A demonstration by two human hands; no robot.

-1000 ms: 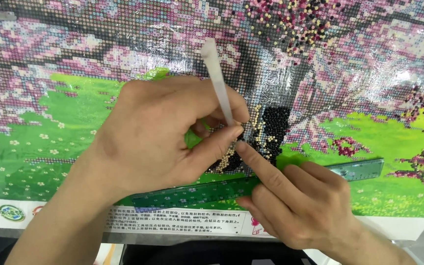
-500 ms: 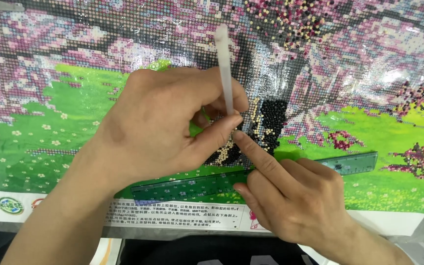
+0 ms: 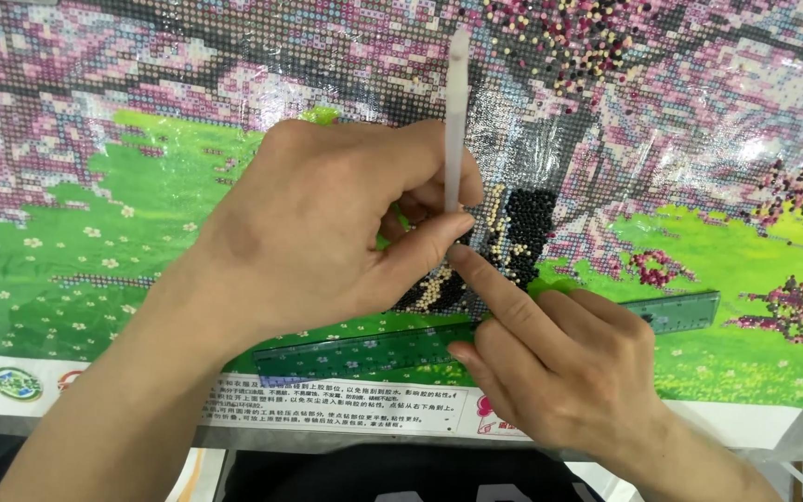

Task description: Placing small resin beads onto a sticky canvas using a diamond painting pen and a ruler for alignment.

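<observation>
Left hand [image 3: 318, 232] pinches pen [image 3: 456, 112] | right hand [image 3: 559, 372] loosely curled, holds nothing, on ruler [image 3: 671, 311]

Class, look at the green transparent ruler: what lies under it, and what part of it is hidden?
Through the green ruler the canvas shows its grass print. The right hand covers the ruler's middle; the left hand, holding the white pen, hides nearby beads.

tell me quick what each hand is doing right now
Left hand: closed, fingers pinching the white applicator pen.
Right hand: holds nothing, index finger extended onto the bead patch, other fingers resting on the green ruler.
</observation>
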